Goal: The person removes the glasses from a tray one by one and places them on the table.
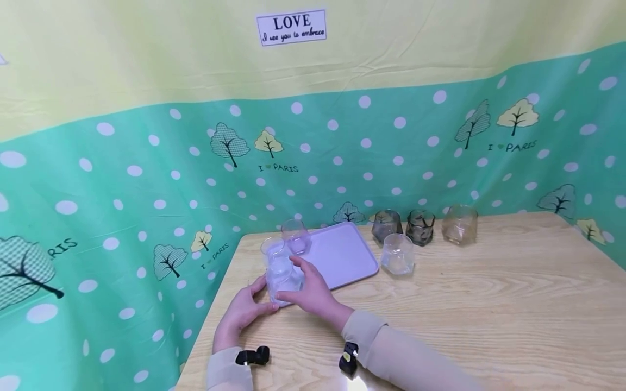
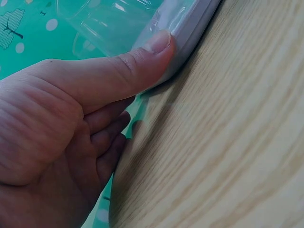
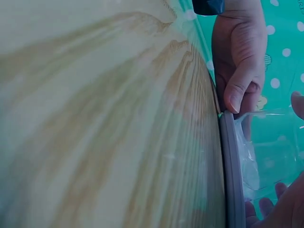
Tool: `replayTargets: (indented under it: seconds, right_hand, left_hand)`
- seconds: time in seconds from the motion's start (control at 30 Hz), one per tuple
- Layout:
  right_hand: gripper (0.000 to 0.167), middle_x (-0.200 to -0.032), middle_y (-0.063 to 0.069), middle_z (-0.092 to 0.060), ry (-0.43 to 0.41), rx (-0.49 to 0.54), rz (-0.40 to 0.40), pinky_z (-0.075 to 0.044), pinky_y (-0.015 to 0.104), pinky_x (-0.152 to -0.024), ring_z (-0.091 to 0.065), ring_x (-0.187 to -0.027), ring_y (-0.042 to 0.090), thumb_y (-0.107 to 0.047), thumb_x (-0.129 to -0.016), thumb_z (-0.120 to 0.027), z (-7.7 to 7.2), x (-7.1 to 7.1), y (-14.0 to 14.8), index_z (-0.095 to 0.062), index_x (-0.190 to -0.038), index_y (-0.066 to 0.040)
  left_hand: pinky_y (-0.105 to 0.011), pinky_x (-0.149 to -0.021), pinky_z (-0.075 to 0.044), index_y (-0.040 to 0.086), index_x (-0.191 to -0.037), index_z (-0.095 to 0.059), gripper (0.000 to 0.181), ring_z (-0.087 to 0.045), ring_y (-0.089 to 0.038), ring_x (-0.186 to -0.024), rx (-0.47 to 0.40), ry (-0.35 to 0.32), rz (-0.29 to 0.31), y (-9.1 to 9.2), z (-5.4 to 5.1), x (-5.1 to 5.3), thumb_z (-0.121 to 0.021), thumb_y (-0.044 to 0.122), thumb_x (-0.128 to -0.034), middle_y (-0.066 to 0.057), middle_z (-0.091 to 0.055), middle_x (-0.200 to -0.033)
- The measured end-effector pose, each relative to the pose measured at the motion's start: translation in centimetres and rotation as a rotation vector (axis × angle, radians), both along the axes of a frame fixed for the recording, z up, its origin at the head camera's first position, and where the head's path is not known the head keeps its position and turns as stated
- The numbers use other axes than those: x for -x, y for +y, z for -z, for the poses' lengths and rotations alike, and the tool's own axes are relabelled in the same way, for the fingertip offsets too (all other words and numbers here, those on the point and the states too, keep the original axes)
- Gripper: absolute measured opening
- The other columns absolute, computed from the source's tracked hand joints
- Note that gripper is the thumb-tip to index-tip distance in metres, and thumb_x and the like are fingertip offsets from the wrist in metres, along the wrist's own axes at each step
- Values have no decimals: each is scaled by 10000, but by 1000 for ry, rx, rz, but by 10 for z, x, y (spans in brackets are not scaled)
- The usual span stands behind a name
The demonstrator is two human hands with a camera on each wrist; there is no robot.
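Note:
In the head view, my right hand (image 1: 313, 290) grips a clear glass (image 1: 288, 281) at the near-left end of the pale purple tray (image 1: 342, 258). Its thumb and fingers also show round the glass (image 3: 273, 156) in the right wrist view. My left hand (image 1: 240, 312) curves round the tray's near-left corner. Its thumb (image 2: 109, 78) lies against the tray's edge (image 2: 192, 45), with the other fingers bent below. Behind the gripped glass stand another clear glass (image 1: 274, 248) and a faceted glass (image 1: 296, 243) at the tray's far-left corner.
Right of the tray are a clear glass (image 1: 398, 259), two dark glasses (image 1: 387, 231) (image 1: 420, 232) and an amber glass (image 1: 459, 231). A green and yellow patterned cloth (image 1: 313, 136) hangs behind and left of the wooden table (image 1: 489, 304).

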State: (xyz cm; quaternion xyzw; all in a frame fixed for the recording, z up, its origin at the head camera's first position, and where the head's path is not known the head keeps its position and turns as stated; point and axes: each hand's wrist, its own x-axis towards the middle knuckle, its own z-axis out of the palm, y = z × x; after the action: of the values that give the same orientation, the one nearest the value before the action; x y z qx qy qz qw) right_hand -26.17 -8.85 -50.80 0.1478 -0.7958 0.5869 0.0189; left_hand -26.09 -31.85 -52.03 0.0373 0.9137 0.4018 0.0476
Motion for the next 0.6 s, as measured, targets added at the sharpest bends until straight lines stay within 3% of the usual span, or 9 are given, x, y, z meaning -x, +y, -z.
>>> replayTargets:
  seconds: [0.17, 0.4, 0.6]
  right_hand:
    - [966, -1570, 120, -534, -6, -4, 21, -393, 545, -1216, -481, -1464, 342, -337, -788, -977, 3, 4, -6, -481, -1598, -164]
    - [834, -1486, 118, -619, -40, -4, 28, -428, 534, -1190, -558, -1394, 323, -349, -790, -976, 4, 6, -8, -585, -1486, -108]
    - [819, -1471, 132, -631, -49, -30, 23, -487, 497, -1140, -600, -1339, 297, -348, -794, -975, 4, 10, -8, -585, -1468, -94]
  left_hand:
    - [-635, -1276, -207, 110, -1626, -465, 990, -286, -420, -1579, -5, -3, 3, 0, -1, -1, -956, 354, -802, -131, -420, -1677]
    - [-635, -1277, -205, 98, -1630, -454, 986, -285, -419, -1579, -13, -2, 9, 0, -1, 0, -949, 347, -814, -136, -426, -1673]
    - [-633, -1277, -206, 94, -1630, -452, 982, -285, -416, -1580, -10, 0, 15, 0, -1, 0, -947, 340, -819, -134, -426, -1673]
